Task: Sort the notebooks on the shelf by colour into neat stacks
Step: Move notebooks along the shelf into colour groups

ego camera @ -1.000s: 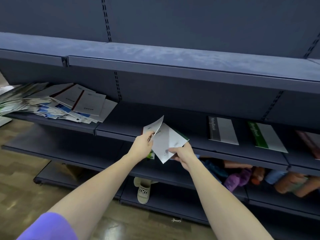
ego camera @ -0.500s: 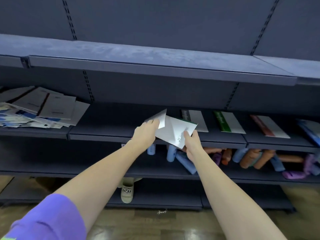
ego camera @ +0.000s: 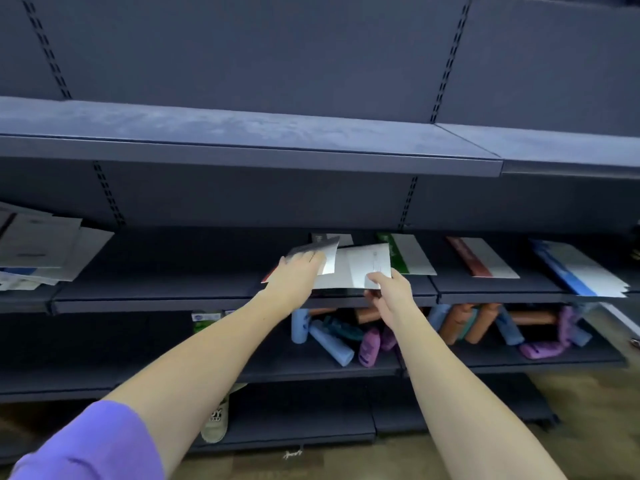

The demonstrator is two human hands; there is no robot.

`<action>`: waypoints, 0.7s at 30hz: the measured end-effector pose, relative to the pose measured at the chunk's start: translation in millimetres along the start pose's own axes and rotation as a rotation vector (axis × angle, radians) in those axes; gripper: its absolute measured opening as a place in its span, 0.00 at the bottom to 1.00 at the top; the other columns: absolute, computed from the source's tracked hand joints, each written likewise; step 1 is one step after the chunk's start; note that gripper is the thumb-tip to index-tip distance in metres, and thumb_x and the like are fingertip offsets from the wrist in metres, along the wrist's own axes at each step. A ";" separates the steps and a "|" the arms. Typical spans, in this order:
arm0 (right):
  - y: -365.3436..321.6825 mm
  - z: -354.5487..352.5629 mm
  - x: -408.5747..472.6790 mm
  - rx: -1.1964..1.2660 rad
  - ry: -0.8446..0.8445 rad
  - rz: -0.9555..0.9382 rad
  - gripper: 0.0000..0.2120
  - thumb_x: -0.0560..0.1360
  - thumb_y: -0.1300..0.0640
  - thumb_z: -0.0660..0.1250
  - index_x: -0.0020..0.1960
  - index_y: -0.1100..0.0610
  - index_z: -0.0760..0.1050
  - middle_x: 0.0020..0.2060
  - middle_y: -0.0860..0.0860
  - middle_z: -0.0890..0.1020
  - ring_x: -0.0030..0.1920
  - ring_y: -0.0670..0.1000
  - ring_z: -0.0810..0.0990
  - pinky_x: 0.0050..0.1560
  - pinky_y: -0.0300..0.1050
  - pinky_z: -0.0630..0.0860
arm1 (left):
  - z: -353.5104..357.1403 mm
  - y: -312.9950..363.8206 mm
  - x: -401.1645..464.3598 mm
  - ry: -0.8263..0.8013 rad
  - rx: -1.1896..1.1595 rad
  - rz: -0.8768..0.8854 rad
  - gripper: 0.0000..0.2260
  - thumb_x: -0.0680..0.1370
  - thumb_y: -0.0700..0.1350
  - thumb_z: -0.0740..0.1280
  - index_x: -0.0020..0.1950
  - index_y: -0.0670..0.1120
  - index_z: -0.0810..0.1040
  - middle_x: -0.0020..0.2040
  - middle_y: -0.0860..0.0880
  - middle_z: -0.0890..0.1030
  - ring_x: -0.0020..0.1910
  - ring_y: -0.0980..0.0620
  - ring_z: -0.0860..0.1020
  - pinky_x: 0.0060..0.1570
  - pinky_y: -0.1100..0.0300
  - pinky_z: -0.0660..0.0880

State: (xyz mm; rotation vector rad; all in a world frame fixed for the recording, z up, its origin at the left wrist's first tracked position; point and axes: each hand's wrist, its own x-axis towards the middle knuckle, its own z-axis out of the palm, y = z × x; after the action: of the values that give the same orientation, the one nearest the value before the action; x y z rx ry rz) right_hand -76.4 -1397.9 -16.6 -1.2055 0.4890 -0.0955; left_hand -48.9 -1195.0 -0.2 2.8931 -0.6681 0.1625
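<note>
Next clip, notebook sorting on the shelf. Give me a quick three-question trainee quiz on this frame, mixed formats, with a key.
1. True or false: the left hand and the right hand each have a grip on a notebook.
2. Multiple choice: going right from the hands, the spine colours of the laid-out notebooks run: A) green notebook, red notebook, blue notebook; B) blue, green, red; C) red, blue, green.
3. Fill in: the unsorted pile of notebooks lies at the far ____ of the same shelf.

Key: 1 true; 2 A; 3 left.
</note>
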 end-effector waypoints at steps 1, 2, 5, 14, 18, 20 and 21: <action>-5.4 -7.1 9.2 0.041 0.026 0.003 0.11 0.75 0.68 0.70 0.56 0.60 0.77 0.55 0.57 0.79 0.45 0.55 0.76 0.41 0.45 0.77 | 1.5 6.9 8.6 -0.001 0.023 -0.005 0.27 0.69 0.25 0.60 0.65 0.45 0.67 0.60 0.48 0.73 0.61 0.45 0.71 0.66 0.41 0.67; -9.5 -15.8 21.6 0.068 0.052 0.003 0.17 0.74 0.65 0.73 0.61 0.61 0.76 0.57 0.55 0.78 0.46 0.55 0.76 0.40 0.44 0.78 | 3.6 13.4 16.6 -0.006 0.038 -0.015 0.28 0.69 0.26 0.61 0.66 0.45 0.67 0.61 0.47 0.73 0.62 0.44 0.71 0.66 0.41 0.67; -26.2 -45.9 53.2 0.090 0.134 -0.001 0.15 0.73 0.57 0.76 0.57 0.60 0.78 0.46 0.52 0.77 0.42 0.52 0.74 0.37 0.43 0.76 | 13.1 32.2 40.9 -0.034 0.079 -0.055 0.30 0.71 0.27 0.62 0.72 0.45 0.64 0.67 0.46 0.71 0.67 0.43 0.69 0.66 0.40 0.67; -52.9 -117.0 136.6 -0.154 0.109 0.139 0.09 0.80 0.55 0.68 0.55 0.60 0.77 0.33 0.53 0.74 0.30 0.51 0.70 0.29 0.45 0.70 | 53.5 92.8 91.2 -0.065 0.047 -0.164 0.31 0.75 0.30 0.59 0.77 0.46 0.60 0.74 0.45 0.67 0.74 0.42 0.63 0.69 0.45 0.65; -51.0 -133.4 149.4 -0.199 0.097 0.162 0.11 0.79 0.68 0.63 0.60 0.61 0.76 0.37 0.55 0.77 0.31 0.52 0.71 0.33 0.46 0.73 | 64.1 107.3 98.6 -0.088 0.035 -0.186 0.31 0.75 0.30 0.59 0.77 0.47 0.61 0.73 0.45 0.68 0.71 0.43 0.67 0.66 0.48 0.68; -54.9 -134.8 149.1 -0.117 0.066 0.103 0.11 0.81 0.67 0.62 0.60 0.58 0.74 0.42 0.54 0.78 0.33 0.51 0.73 0.36 0.46 0.77 | 66.5 109.2 102.5 -0.093 0.044 -0.192 0.32 0.74 0.30 0.60 0.77 0.47 0.61 0.73 0.45 0.69 0.70 0.43 0.67 0.65 0.48 0.68; -57.6 -134.4 149.7 -0.064 0.052 0.063 0.11 0.81 0.67 0.62 0.61 0.58 0.74 0.44 0.54 0.79 0.33 0.51 0.74 0.36 0.45 0.79 | 66.6 109.7 104.9 -0.088 0.042 -0.196 0.32 0.74 0.30 0.60 0.77 0.47 0.61 0.73 0.45 0.69 0.70 0.42 0.68 0.65 0.48 0.69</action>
State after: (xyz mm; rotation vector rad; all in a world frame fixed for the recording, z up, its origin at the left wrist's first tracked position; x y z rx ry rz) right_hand 12.6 -1584.9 -46.7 -1.2520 0.5784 -0.0576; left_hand 0.8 -1349.1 -35.3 2.9987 -0.3943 0.0237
